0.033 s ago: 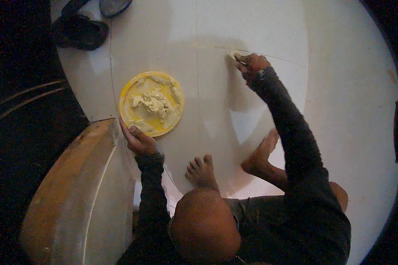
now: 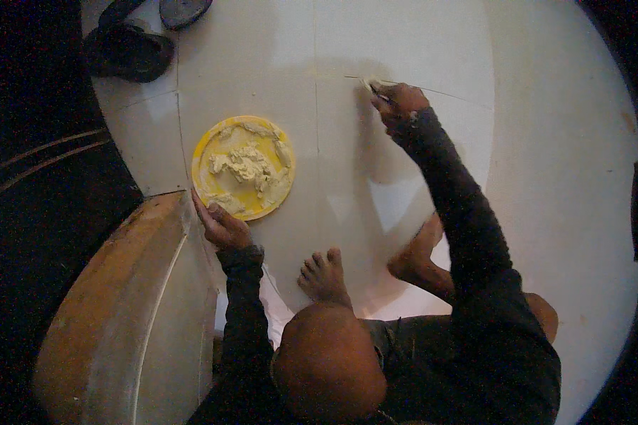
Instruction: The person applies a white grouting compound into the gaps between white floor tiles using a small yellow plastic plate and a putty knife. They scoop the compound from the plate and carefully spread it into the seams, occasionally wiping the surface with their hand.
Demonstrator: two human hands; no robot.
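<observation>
Nearest, short of both hands, is a bare knee (image 2: 329, 361), with a bare left foot (image 2: 322, 278) beyond it, to the right of the left hand (image 2: 223, 228). The right foot (image 2: 416, 253) lies on the near side of the right hand (image 2: 403, 104). A brown panel (image 2: 113, 283) stands left of the left hand, which clasps the near-left rim of a yellow round plate (image 2: 288, 191), thumb on top. Cream paste (image 2: 244, 164) is heaped on it. Farther off, the right hand pinches a small paste-smeared tool (image 2: 368, 86), mostly hidden by the fingers, beside a thin floor seam (image 2: 446, 94). Dark footwear (image 2: 131, 53) lies beyond the left hand, leftward.
</observation>
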